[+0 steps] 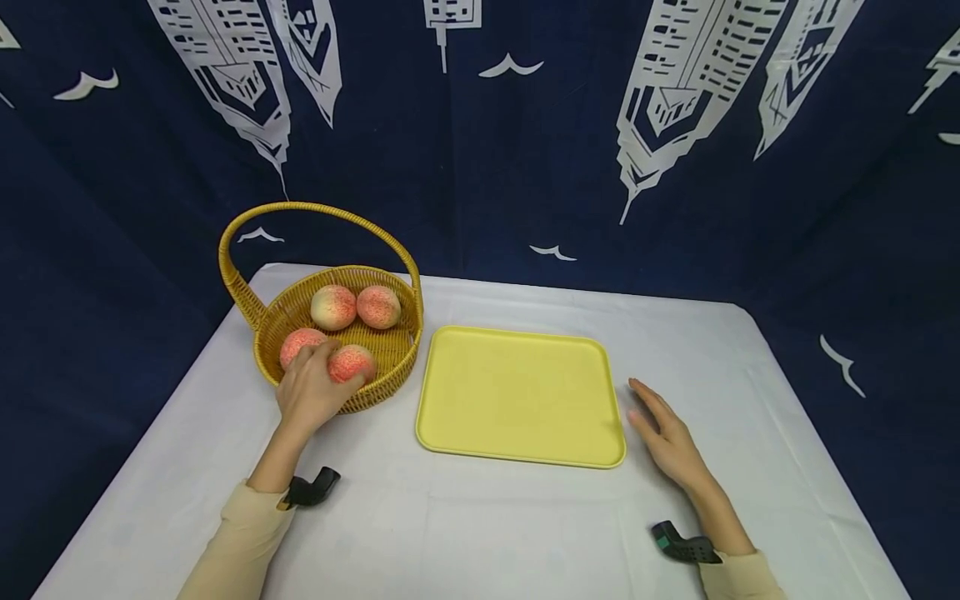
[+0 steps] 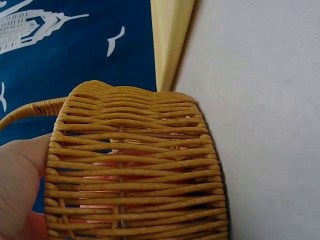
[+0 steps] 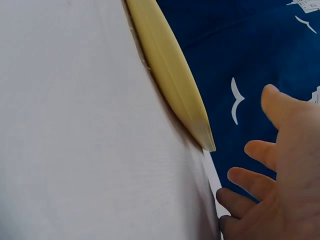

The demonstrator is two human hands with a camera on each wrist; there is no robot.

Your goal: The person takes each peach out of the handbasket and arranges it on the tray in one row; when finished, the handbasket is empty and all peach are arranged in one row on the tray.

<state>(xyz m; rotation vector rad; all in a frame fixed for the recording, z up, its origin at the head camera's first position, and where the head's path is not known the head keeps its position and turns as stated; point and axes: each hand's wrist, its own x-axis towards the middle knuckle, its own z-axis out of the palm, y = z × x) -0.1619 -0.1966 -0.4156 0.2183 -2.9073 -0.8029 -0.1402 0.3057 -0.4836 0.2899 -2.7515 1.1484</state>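
A yellow wicker basket [image 1: 408,358] with a tall hoop handle stands at the table's left and holds several peaches. Inside it, my left hand [image 1: 311,396] reaches over the near rim and grips the front peach [image 1: 352,363], thumb on the near side, fingers on the far side. Another peach [image 1: 300,344] lies just left of those fingers. In the left wrist view, the basket wall [image 2: 135,165] covers most of the held peach; only the thumb side shows. My right hand [image 1: 675,446] hovers beside the tray's right edge, fingers relaxed, holding nothing.
A flat yellow tray [image 1: 521,396] with a low rim lies right of the basket. Two more peaches, one pale [image 1: 333,307] and one redder [image 1: 378,307], sit at the basket's back. White cloth [image 1: 517,533] covers the table; a dark blue printed curtain [image 1: 525,167] hangs behind.
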